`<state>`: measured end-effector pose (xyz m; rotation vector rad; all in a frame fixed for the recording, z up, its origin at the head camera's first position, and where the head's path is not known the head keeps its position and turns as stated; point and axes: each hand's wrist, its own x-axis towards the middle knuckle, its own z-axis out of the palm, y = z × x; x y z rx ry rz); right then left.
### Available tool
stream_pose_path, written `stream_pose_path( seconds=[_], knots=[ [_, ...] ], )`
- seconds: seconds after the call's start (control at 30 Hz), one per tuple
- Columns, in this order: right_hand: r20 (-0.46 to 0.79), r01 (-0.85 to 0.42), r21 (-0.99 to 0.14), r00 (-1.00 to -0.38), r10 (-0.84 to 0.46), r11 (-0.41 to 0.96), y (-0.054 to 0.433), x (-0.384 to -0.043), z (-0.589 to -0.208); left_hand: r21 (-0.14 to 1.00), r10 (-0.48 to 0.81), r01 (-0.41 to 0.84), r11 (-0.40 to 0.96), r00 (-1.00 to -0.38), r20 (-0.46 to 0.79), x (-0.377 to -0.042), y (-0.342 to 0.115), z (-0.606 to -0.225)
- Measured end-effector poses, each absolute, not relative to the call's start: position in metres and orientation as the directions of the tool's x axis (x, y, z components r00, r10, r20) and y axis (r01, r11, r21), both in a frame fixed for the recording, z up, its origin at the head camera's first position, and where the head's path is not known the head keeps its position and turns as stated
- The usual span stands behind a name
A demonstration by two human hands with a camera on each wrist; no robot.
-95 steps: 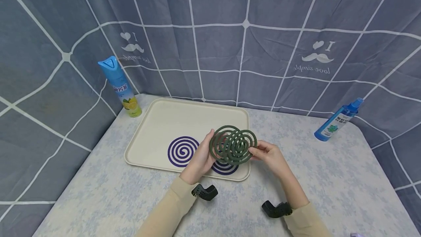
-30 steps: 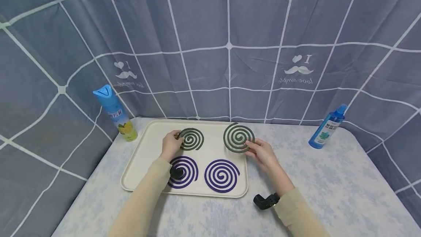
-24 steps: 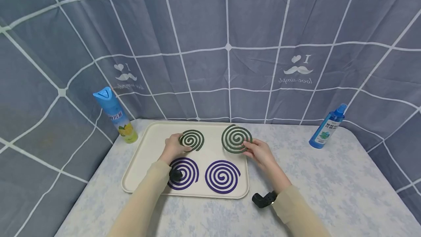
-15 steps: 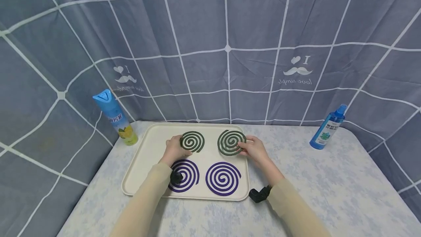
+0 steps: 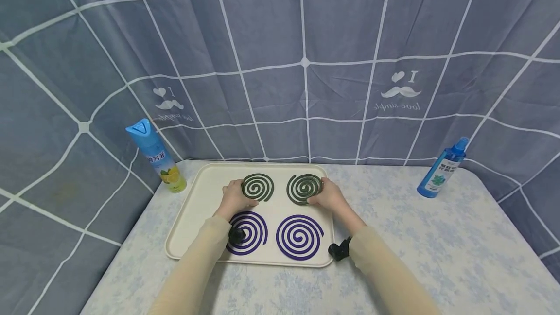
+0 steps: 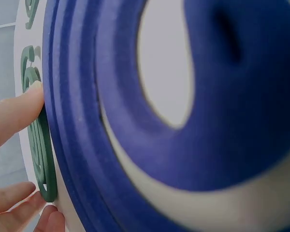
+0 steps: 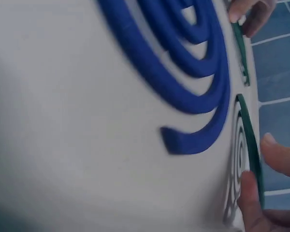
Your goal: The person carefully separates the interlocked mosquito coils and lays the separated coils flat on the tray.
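Two green mosquito coils are at the back of the beige tray [image 5: 188, 237]. My left hand [image 5: 234, 199] holds the left green coil [image 5: 258, 187] at its edge; in the left wrist view the thumb [image 6: 19, 113] is on one side, fingertips [image 6: 17, 198] at the other. My right hand [image 5: 328, 194] grips the right green coil [image 5: 302, 188] by its right edge; the right wrist view shows it edge-on, tilted over the tray. In front lie two purple-blue coils, the left one [image 5: 260, 242] partly behind my left wrist's camera, the right one [image 5: 299, 237] uncovered.
A blue and yellow spray can [image 5: 159, 157] stands off the tray's back left corner. At the far right of the table [image 5: 385, 198] stands a blue spray bottle [image 5: 444, 169]. A grey curtain with white lines [image 5: 271, 86] rises behind the table.
The two overlapping green coils have been parted, one per hand, over the tray's back. Lately the right hand has brought its coil left and lower; the left hand's coil has barely moved.
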<state>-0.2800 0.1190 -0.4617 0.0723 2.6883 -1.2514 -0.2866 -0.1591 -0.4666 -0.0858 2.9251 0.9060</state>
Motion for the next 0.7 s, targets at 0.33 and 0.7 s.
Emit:
stream_pose_path(
  seconds=[0.33, 0.7],
  knots=[
    [-0.109, 0.061, -0.661, -0.994, -0.016, 0.748, 0.109, -0.275, -0.463, 0.543, -0.038, -0.081, 0.836, -0.995, -0.090, -0.284, -0.166, -0.465],
    [-0.092, 0.012, -0.691, -0.993, -0.072, 0.723, 0.109, -0.278, -0.464, 0.538, -0.012, -0.058, 0.841, -0.996, -0.088, -0.289, -0.172, -0.469]
  ],
)
